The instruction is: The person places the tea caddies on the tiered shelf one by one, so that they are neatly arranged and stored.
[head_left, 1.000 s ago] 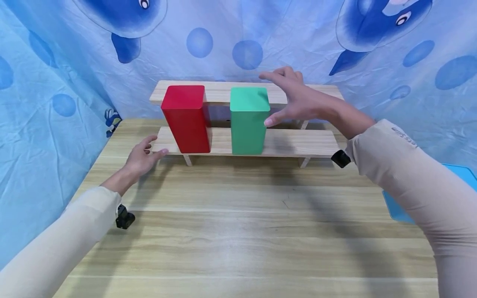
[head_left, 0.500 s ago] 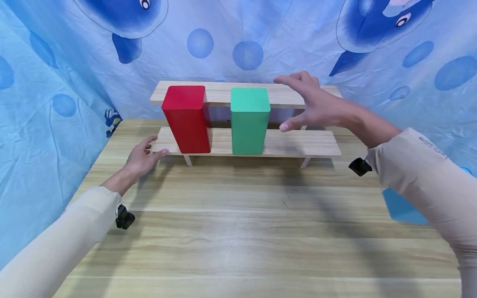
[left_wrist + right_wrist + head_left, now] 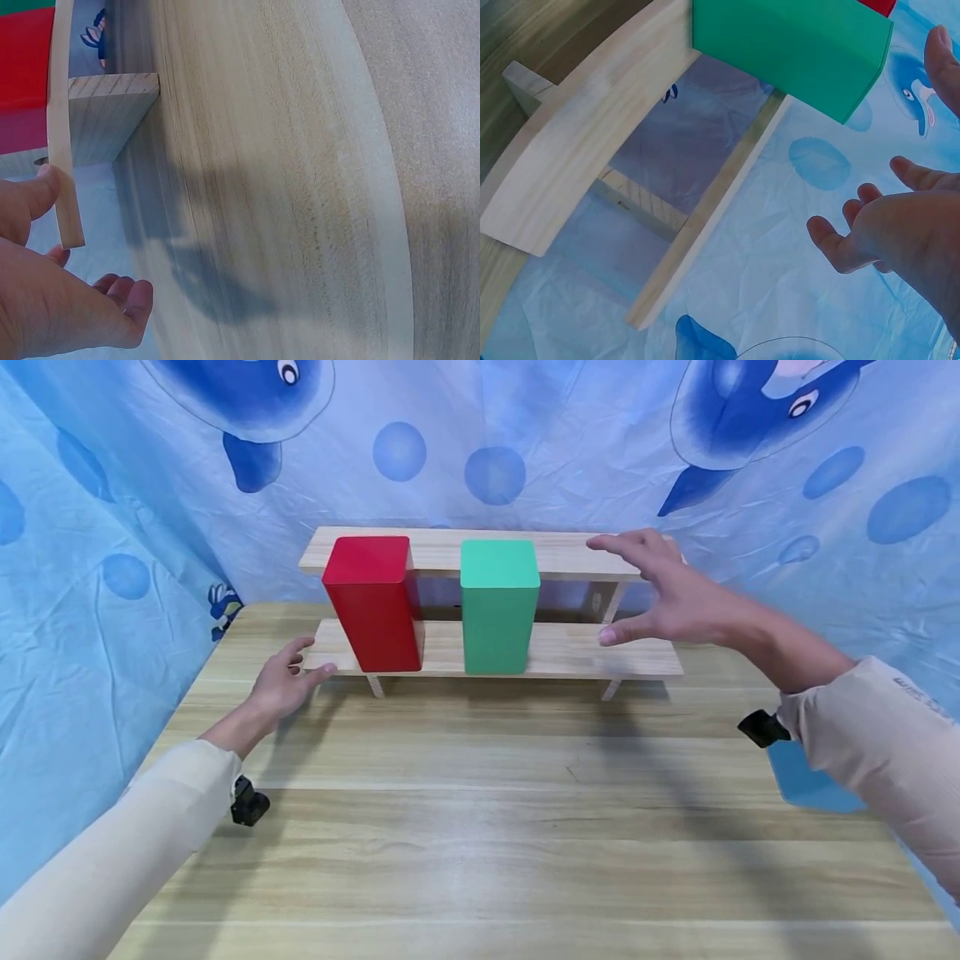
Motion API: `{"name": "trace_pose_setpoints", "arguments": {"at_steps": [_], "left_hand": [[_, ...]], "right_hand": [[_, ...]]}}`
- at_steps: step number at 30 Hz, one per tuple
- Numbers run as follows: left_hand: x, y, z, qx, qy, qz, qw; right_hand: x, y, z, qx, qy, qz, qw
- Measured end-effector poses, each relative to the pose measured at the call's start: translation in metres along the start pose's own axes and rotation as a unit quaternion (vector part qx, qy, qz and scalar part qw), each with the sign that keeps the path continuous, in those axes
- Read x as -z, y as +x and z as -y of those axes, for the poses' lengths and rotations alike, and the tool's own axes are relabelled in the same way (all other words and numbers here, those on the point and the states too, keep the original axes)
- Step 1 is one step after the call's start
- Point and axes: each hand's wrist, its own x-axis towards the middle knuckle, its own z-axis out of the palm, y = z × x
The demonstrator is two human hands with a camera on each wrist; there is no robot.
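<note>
A red block (image 3: 378, 618) and a green block (image 3: 500, 622), both tall and square-topped, stand upright on the lower board (image 3: 577, 647) of a two-tier wooden shelf, red to the left of green. At that board's left end is my left hand (image 3: 283, 683), thumb and fingers spread loosely around the corner. The left wrist view has the thumb (image 3: 45, 191) right at the board's edge. Over the shelf's right end, my right hand (image 3: 675, 589) is held with thumb and fingers wide apart and nothing between them. The right wrist view puts it apart from the green block (image 3: 795, 52).
The upper board (image 3: 570, 552) runs behind the blocks. A wooden table (image 3: 450, 827) lies under the shelf. Blue sheeting (image 3: 585, 452) printed with whales hangs behind and to the left. Part of a blue tray (image 3: 810, 785) shows under the right forearm.
My right hand has moved right and slightly down, away from the green block toward the shelf's right end. The left hand and both blocks stay in place.
</note>
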Motion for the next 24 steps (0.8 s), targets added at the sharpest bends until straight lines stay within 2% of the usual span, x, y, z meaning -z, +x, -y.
{"name": "trace_pose_setpoints", "arguments": {"at_steps": [5, 12, 18, 24], "left_hand": [[0.0, 0.0, 0.001, -0.002, -0.001, 0.002, 1.0], [0.001, -0.001, 0.002, -0.001, -0.001, 0.0, 1.0], [0.0, -0.001, 0.003, -0.001, 0.0, 0.001, 1.0], [0.0, -0.001, 0.002, 0.004, 0.001, -0.002, 1.0]], "right_hand": [[0.0, -0.01, -0.006, 0.007, 0.001, 0.003, 1.0], [-0.001, -0.025, -0.014, -0.015, 0.01, 0.014, 0.9997], [-0.006, -0.037, -0.019, -0.009, 0.006, 0.013, 0.9999], [-0.006, -0.05, -0.024, -0.032, 0.029, 0.012, 0.999]]}}
